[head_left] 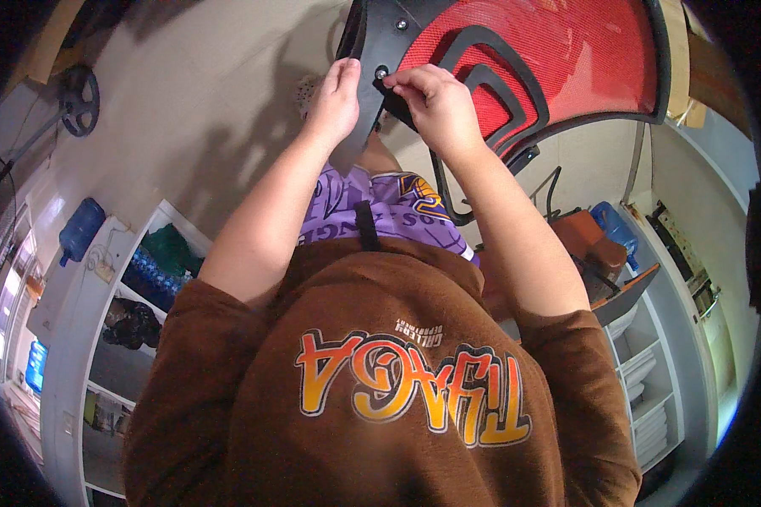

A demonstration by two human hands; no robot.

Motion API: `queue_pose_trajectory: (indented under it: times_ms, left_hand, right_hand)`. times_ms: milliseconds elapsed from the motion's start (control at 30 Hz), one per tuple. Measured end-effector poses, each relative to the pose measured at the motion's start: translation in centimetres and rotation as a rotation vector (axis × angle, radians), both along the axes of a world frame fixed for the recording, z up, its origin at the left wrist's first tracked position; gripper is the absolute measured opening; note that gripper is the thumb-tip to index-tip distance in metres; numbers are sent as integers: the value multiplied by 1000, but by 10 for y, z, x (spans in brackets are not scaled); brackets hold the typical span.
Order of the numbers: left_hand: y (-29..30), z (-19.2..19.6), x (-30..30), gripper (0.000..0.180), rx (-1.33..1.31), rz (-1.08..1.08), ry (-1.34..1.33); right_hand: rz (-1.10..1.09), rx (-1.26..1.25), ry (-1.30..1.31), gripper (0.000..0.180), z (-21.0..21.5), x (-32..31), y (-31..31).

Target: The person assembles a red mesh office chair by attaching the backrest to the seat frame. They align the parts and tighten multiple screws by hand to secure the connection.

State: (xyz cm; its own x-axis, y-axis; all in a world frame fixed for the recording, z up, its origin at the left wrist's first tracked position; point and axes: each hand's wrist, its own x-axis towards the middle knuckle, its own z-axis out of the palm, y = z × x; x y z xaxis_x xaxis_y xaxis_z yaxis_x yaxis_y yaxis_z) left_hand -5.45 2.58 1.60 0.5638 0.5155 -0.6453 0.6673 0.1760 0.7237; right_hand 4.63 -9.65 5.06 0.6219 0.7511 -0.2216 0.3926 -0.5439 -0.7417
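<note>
Red mesh fills the chair back (558,59), which is held up near the top of the view, and its black plastic frame curves around it. A black arm piece (365,101) of this frame has its long axis from the top down to the lower left, ending in a narrow tip that points toward the person's chest. The left hand (334,101) lies flat along the left edge of this piece, fingers pressed together. The right hand (435,101) is just beside it, its fingertips pinching a small metal bolt (381,73) on the piece. Below the hands is the brown shirt (380,380). White shelves (101,338) stand at the left side, and a blue water bottle (82,228) lies near them, well apart from the hands.
</note>
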Motion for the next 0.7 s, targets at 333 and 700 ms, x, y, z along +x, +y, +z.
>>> queue_pose_trajectory:
  times_ms: [333, 700]
  left_hand:
    - [-6, -2, -22, 56, -68, -109, -56]
    - [-14, 3, -29, 58, -128, -133, -74]
  right_hand:
    - [202, -179, -131, 14, 9, 18, 15]
    - [873, -594, -447, 17, 36, 55, 64]
